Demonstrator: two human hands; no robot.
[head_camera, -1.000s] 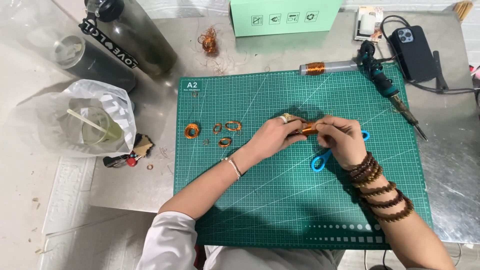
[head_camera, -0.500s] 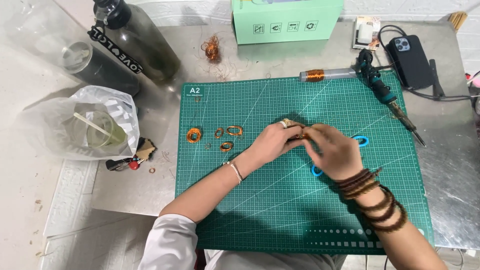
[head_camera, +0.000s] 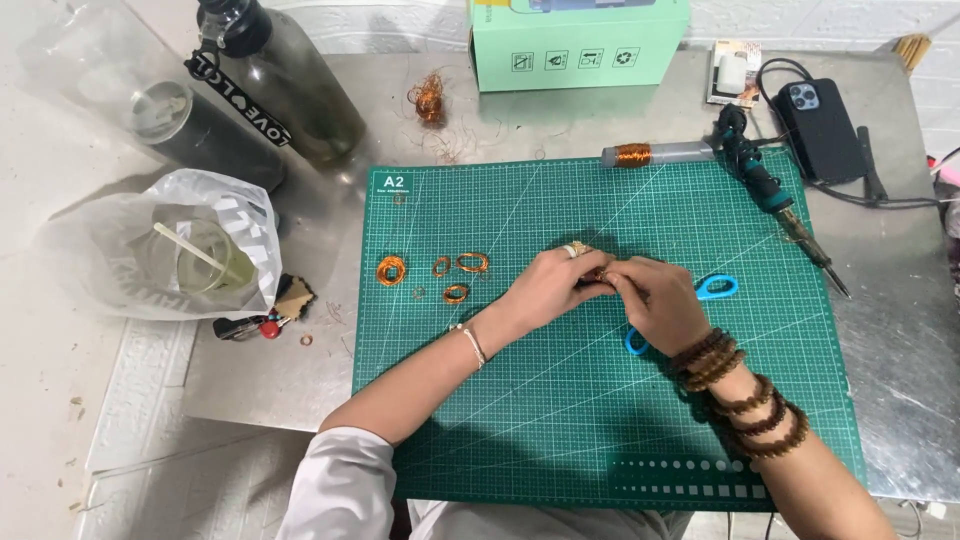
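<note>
I take the green cutting mat (head_camera: 560, 420) as my landmark; it lies on a grey metal table (head_camera: 900, 380). Just beyond its far edge stands a mint-green box (head_camera: 578, 45), and off its far left corner lean two dark bottles (head_camera: 290, 85). Left of the mat sits a clear plastic bag (head_camera: 120, 260) with a cup inside. Near the mat's middle my left hand (head_camera: 548, 285) and right hand (head_camera: 660, 305) meet, fingers curled close and pinched together on a small copper wire piece (head_camera: 598, 273); I cannot tell which hand bears it. Blue scissors (head_camera: 712, 290) lie on the mat, partly under the right hand. A soldering iron (head_camera: 775, 195) crosses the mat's far right corner. Small copper wire rings (head_camera: 440, 272) rest on the mat's left part.
</note>
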